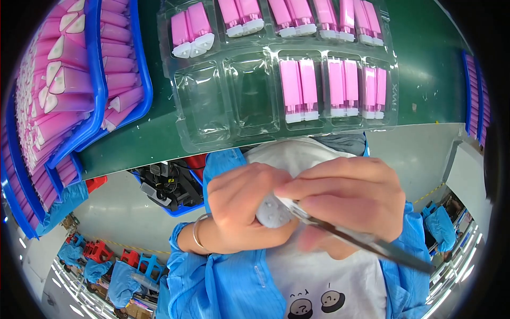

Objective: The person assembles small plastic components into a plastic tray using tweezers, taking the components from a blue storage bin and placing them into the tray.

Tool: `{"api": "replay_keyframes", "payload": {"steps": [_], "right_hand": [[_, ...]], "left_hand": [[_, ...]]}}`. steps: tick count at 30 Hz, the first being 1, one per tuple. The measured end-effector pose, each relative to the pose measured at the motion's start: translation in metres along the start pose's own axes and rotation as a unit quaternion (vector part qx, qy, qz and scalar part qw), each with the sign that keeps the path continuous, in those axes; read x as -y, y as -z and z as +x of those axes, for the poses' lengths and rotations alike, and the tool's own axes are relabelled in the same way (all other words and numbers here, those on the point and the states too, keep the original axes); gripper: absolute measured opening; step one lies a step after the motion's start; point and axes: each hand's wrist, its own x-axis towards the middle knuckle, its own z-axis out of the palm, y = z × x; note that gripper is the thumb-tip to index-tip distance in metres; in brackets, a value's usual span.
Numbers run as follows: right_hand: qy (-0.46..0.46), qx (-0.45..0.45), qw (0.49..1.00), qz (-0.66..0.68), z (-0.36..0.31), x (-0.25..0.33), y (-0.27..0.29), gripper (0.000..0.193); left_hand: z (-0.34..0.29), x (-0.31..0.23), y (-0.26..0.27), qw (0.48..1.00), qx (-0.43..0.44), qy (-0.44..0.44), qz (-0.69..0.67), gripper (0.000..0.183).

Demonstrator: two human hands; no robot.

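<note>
My left hand [241, 199] is closed round a part whose pale grey rounded end [273, 212] shows, with small bumps on it; the rest is hidden in the fist. My right hand [361, 199] grips metal tweezers [366, 242], their tip against the grey end and their long shank slanting down to the right. Fingers of both hands meet there, and the right ones are slightly blurred. Beyond the hands, on the green table [425, 95], lies a clear plastic tray [202, 106]. Pairs of pink blocks [300, 85] with white ends fill several compartments; two near left compartments hold none.
Blue bins [101, 80] packed with pink parts stand at the left, and more blue bins [470, 95] at the far right edge. Below the table edge sits a blue crate [183, 210] of black items. Red and blue stools [98, 250] and people in blue are farther off.
</note>
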Motion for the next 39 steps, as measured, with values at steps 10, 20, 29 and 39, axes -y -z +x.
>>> {"api": "replay_keyframes", "payload": {"steps": [10,20,29,39], "right_hand": [[-0.044,-0.053,0.987,0.149,-0.001,0.000,-0.001,0.042],[-0.126,-0.010,0.968,0.216,0.000,0.002,-0.005,0.040],[-0.032,0.080,0.996,0.022,0.008,0.007,0.008,0.037],[-0.110,0.098,0.929,0.339,-0.001,-0.016,0.033,0.051]], "left_hand": [[0.002,-0.002,-0.002,0.995,-0.019,0.050,-0.086,0.029],[0.002,0.000,-0.004,0.997,-0.032,0.011,-0.066,0.031],[-0.004,0.008,-0.001,0.998,0.050,0.034,-0.023,0.031],[-0.009,0.000,0.006,0.920,0.092,0.223,-0.310,0.027]]}}
